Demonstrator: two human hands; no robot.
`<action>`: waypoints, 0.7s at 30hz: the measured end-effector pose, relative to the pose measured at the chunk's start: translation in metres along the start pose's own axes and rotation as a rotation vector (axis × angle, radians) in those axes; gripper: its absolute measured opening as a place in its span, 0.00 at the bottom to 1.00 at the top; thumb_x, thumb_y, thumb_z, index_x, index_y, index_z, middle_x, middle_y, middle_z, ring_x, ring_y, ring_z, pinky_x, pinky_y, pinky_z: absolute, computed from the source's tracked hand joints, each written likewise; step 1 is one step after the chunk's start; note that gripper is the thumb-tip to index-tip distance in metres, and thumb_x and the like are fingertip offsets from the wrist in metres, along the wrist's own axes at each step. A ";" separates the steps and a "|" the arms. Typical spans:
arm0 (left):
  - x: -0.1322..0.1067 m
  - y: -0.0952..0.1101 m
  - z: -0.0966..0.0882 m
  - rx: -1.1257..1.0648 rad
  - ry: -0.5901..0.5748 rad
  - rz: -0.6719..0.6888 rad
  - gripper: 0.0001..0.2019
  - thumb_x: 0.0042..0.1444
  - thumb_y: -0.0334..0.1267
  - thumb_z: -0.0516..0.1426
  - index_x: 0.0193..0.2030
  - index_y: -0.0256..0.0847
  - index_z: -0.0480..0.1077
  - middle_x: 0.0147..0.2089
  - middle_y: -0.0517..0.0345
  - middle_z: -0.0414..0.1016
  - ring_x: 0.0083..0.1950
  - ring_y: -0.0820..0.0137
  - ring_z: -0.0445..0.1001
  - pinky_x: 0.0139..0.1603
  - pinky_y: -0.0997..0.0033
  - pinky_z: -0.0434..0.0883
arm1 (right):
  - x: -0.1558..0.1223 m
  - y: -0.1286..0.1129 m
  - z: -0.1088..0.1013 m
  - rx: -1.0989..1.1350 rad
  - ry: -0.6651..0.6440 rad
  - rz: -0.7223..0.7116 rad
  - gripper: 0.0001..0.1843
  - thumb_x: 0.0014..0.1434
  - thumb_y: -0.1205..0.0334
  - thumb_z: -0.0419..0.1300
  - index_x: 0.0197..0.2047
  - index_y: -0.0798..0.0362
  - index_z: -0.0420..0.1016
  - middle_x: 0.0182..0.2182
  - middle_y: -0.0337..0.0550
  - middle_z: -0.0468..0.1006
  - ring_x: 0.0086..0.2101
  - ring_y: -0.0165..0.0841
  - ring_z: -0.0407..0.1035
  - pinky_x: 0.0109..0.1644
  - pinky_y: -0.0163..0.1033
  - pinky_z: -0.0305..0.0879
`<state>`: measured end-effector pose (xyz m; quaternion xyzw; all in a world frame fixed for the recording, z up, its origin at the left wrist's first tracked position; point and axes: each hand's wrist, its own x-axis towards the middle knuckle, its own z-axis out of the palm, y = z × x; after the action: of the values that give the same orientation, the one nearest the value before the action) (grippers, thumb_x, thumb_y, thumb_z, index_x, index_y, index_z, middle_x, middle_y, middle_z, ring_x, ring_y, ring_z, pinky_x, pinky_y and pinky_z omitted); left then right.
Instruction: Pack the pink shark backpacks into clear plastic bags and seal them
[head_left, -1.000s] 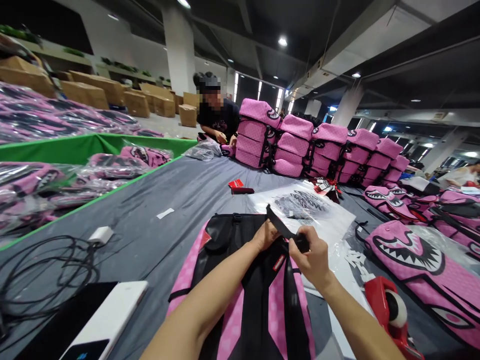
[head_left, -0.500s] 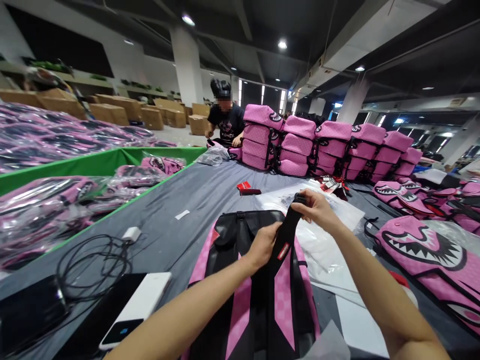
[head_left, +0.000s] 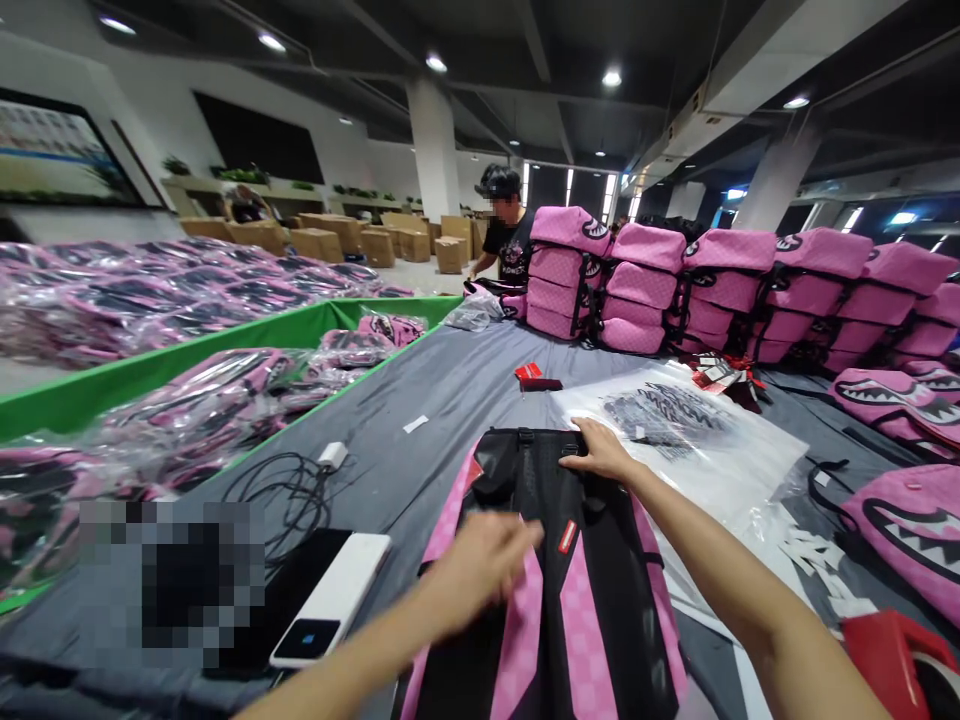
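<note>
A pink-and-black backpack [head_left: 622,560] lies in front of me with its back panel and shoulder straps facing up. My right hand [head_left: 604,452] is at its top edge, thumb and fingers closed around the upper end of the right shoulder strap [head_left: 568,510], near a black buckle. That strap carries a small red-and-white label and now lies down along the pack. Over the left shoulder strap [head_left: 523,625] hovers my left hand [head_left: 487,560], smeared by motion. Whether its fingers touch the strap I cannot tell.
Left are a white power bank [head_left: 337,590], a coiled black cable [head_left: 281,490] and a green-edged bin [head_left: 315,320] of bagged backpacks. Stacked pink backpacks [head_left: 641,275], a printed plastic bag [head_left: 675,420] and red tags [head_left: 724,375] lie beyond. A red tape dispenser [head_left: 885,650] sits right. A co-worker [head_left: 508,240] stands behind.
The raised right strap has come down onto the backpack. My left hand has let go of it and moved left; my right hand has lowered to the pack's top edge. The view has turned left.
</note>
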<state>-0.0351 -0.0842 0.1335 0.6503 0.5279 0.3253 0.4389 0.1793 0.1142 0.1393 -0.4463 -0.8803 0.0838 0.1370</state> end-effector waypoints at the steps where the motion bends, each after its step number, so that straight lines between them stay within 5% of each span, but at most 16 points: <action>1: 0.021 0.001 -0.022 0.139 0.225 0.024 0.21 0.64 0.57 0.52 0.31 0.43 0.73 0.29 0.55 0.77 0.33 0.63 0.76 0.38 0.67 0.69 | 0.000 0.002 0.007 -0.016 0.000 0.002 0.39 0.56 0.48 0.69 0.66 0.55 0.67 0.65 0.60 0.68 0.65 0.50 0.60 0.70 0.55 0.52; 3: 0.066 0.002 -0.055 0.373 0.586 -0.064 0.14 0.61 0.49 0.57 0.39 0.41 0.76 0.43 0.47 0.81 0.47 0.56 0.78 0.47 0.63 0.69 | -0.003 0.008 0.018 -0.019 0.045 -0.034 0.34 0.59 0.48 0.65 0.64 0.55 0.68 0.63 0.58 0.70 0.64 0.49 0.62 0.71 0.57 0.51; 7: 0.132 -0.009 -0.072 0.351 0.616 -0.242 0.16 0.63 0.45 0.58 0.28 0.38 0.74 0.30 0.51 0.79 0.35 0.60 0.78 0.39 0.64 0.70 | -0.010 0.023 0.031 0.105 0.252 -0.156 0.28 0.60 0.48 0.60 0.59 0.52 0.71 0.57 0.55 0.76 0.57 0.48 0.69 0.64 0.56 0.62; 10: 0.155 -0.020 -0.062 0.341 0.655 -0.261 0.11 0.65 0.43 0.59 0.36 0.38 0.76 0.36 0.56 0.80 0.37 0.68 0.78 0.44 0.63 0.73 | -0.010 0.034 0.036 0.195 0.370 -0.234 0.25 0.60 0.46 0.59 0.55 0.50 0.72 0.50 0.52 0.79 0.51 0.47 0.73 0.58 0.55 0.67; 16: 0.147 -0.018 -0.032 0.486 0.669 -0.022 0.17 0.69 0.44 0.52 0.37 0.40 0.79 0.43 0.46 0.82 0.49 0.61 0.78 0.56 0.60 0.70 | -0.015 0.040 0.046 0.200 0.494 -0.318 0.23 0.61 0.43 0.59 0.52 0.48 0.70 0.46 0.49 0.79 0.47 0.47 0.74 0.60 0.60 0.65; 21: 0.117 -0.025 -0.012 0.604 0.606 0.199 0.20 0.59 0.47 0.63 0.52 0.35 0.74 0.56 0.43 0.77 0.61 0.56 0.72 0.67 0.57 0.66 | -0.039 0.037 0.054 0.092 0.521 -0.354 0.23 0.66 0.44 0.54 0.57 0.50 0.68 0.48 0.53 0.78 0.49 0.49 0.73 0.57 0.60 0.67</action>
<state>-0.0288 0.0338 0.1111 0.6723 0.6389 0.3732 0.0212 0.2125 0.1033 0.0712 -0.2862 -0.8749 -0.0187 0.3903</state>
